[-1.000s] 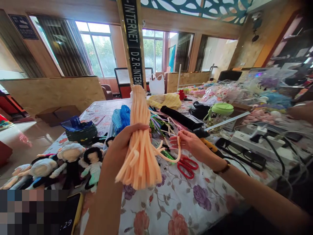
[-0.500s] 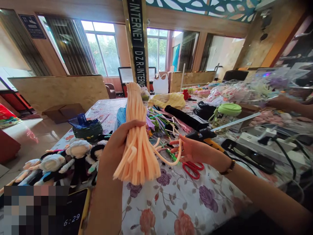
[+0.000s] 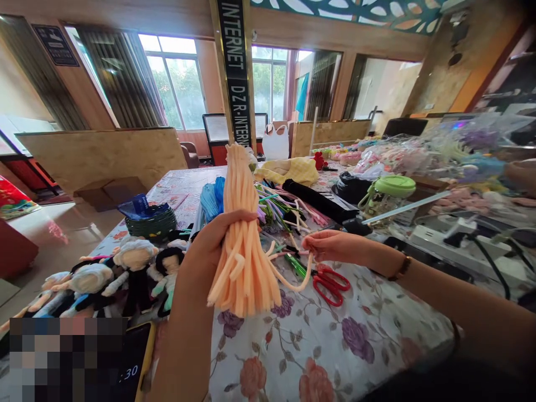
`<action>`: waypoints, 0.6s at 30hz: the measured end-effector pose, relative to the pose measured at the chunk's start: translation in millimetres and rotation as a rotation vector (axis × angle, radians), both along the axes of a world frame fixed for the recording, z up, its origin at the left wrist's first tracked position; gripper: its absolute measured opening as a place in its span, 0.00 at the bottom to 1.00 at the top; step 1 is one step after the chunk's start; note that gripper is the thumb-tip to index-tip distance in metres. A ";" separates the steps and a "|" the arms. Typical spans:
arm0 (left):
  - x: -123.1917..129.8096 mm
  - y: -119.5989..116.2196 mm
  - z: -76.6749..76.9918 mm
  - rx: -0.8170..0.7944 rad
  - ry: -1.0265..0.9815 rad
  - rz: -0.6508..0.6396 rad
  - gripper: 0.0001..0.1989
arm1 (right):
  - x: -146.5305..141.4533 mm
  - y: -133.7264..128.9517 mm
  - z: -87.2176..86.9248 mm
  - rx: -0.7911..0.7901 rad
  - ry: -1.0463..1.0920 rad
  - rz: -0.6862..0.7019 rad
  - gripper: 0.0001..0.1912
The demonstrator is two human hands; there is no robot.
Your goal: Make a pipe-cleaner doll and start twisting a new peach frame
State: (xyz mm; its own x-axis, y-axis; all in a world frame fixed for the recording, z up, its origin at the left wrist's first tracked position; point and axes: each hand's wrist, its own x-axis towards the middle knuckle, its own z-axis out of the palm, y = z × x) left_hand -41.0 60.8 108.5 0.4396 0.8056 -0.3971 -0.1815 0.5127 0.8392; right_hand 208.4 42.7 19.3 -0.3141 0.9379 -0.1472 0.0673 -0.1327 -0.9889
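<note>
A thick bundle of peach pipe cleaners [image 3: 247, 262] stands upright in my left hand [image 3: 215, 234], whose fingers wrap round its middle. One strand curves out of the bundle's lower right side. Its far end is pinched between the fingertips of my right hand [image 3: 330, 245]. Just below that hand lie red-handled scissors [image 3: 331, 286] on the flowered tablecloth [image 3: 318, 340]. A green tube-like item [image 3: 295, 266] rests beside them. Behind the bundle are blue pipe cleaners [image 3: 211, 201] and a loose heap of coloured stems [image 3: 276, 209].
Several small dolls [image 3: 136, 262] and a stack of green dishes [image 3: 151, 222] are at left, with a phone [image 3: 136, 357] in front. A glue gun's clear stick [image 3: 406, 206], lidded jar [image 3: 391, 192] and power strip [image 3: 456, 240] occupy the right. Another person's hand [image 3: 521, 174] shows far right.
The bundle and my left hand have shifted slightly right. My right hand's fingers have closed in to a pinch on the strand's end, leaving the scissors more exposed.
</note>
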 end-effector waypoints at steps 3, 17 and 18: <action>0.8 -0.6 0.4 -0.006 0.027 0.018 0.05 | 2.6 0.8 1.4 0.181 -0.072 -0.153 0.13; 3.7 -5.6 3.1 -0.050 0.064 0.053 0.06 | 22.2 0.2 -20.7 0.739 -1.029 0.173 0.13; 3.7 -5.7 2.6 -0.050 0.069 0.046 0.05 | 22.7 0.5 -20.1 0.740 -1.039 0.172 0.15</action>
